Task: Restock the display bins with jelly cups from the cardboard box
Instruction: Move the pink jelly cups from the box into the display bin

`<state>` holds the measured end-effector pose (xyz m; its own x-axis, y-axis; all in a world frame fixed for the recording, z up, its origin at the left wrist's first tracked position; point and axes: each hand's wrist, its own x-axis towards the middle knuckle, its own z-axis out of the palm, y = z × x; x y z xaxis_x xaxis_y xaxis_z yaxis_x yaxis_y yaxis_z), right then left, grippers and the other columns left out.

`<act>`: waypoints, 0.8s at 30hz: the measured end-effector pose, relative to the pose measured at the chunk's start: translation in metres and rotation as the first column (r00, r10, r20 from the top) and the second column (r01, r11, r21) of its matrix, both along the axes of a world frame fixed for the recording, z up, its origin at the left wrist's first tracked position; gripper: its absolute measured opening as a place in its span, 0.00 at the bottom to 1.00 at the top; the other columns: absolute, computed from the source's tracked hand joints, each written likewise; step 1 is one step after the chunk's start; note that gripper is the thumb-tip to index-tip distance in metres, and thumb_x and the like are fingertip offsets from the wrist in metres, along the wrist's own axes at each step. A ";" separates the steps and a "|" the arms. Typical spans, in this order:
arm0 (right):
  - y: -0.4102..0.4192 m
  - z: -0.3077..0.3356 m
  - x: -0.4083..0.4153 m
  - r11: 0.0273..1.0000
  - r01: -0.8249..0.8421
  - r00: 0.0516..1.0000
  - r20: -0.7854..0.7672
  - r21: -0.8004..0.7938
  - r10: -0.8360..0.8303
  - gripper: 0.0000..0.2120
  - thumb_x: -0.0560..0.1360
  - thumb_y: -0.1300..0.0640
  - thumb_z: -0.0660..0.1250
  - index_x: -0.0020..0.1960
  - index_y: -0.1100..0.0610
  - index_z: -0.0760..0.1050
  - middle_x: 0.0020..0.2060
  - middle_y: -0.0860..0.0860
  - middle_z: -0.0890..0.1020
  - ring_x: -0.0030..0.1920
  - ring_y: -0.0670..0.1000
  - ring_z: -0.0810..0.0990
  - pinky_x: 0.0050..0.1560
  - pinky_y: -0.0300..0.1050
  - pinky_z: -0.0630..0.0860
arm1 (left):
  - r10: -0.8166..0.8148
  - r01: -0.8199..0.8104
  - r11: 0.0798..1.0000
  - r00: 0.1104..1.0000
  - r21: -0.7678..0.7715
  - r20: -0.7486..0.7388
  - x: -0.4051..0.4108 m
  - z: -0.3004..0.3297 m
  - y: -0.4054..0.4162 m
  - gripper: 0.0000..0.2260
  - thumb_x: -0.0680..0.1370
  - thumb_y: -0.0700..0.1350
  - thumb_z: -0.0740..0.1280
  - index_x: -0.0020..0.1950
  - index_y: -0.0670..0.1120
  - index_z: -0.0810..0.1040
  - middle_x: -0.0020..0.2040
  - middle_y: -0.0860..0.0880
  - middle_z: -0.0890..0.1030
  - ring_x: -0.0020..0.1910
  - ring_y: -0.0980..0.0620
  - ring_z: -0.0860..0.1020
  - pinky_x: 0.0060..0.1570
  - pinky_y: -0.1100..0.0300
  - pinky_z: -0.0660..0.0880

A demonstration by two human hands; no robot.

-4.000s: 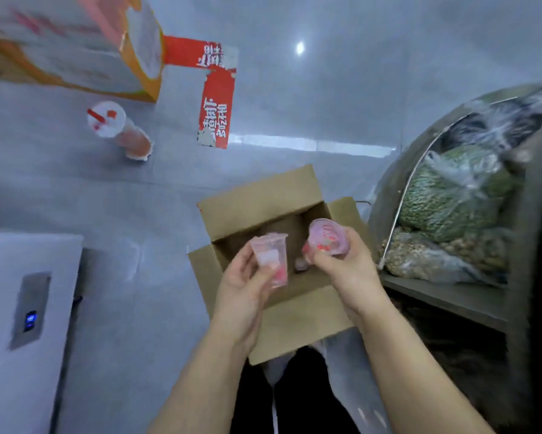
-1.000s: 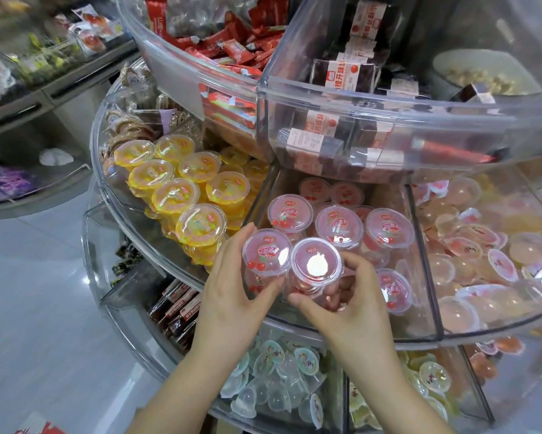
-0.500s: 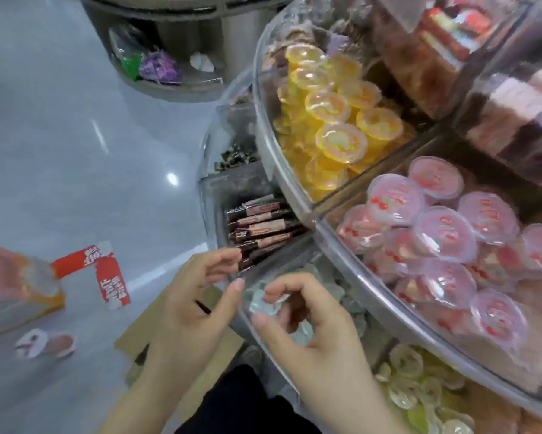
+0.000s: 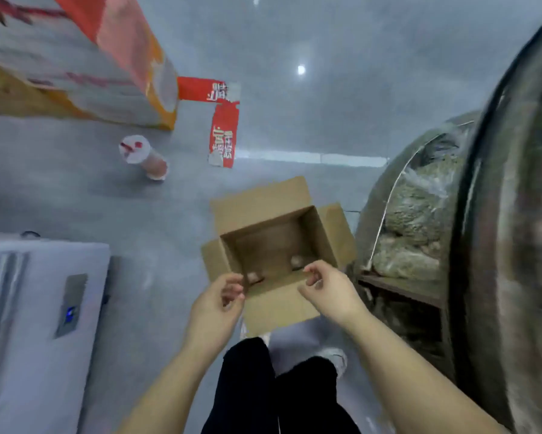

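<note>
The open cardboard box stands on the grey floor in front of my feet, flaps spread. Deep inside it lie a few pinkish jelly cups, small and blurred. My left hand hovers over the box's near left corner with its fingers loosely curled and nothing in them. My right hand hovers over the near right rim, fingers likewise loosely curled and empty. The display bins with jelly cups are out of view.
A round display stand with bagged dry goods rises on the right. A white appliance sits at the left. A drink cup lies on the floor beyond, near a large orange-and-white carton and red floor tape.
The view has swung from the jelly bins down to the box on the floor. Both hands left the cups in the bin and now hover empty over the box.
</note>
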<state>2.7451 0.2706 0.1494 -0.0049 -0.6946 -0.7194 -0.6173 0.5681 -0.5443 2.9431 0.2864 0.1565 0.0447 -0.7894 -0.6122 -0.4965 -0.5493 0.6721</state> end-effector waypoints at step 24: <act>-0.081 -0.355 0.004 0.927 -0.111 0.991 -0.031 0.360 0.130 0.18 0.75 0.58 0.66 0.63 0.63 0.72 0.56 0.58 0.78 0.54 0.56 0.78 0.54 0.47 0.74 | -0.554 0.353 0.805 0.734 0.477 0.392 -0.034 -0.383 -0.056 0.19 0.78 0.52 0.60 0.67 0.46 0.69 0.66 0.41 0.67 0.66 0.42 0.65 0.65 0.53 0.65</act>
<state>2.7487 0.1900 -0.2054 0.0179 -0.3904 -0.9205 -0.7157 0.6379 -0.2845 2.9088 0.2304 -0.2270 0.1089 -0.5306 -0.8406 -0.9482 -0.3093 0.0724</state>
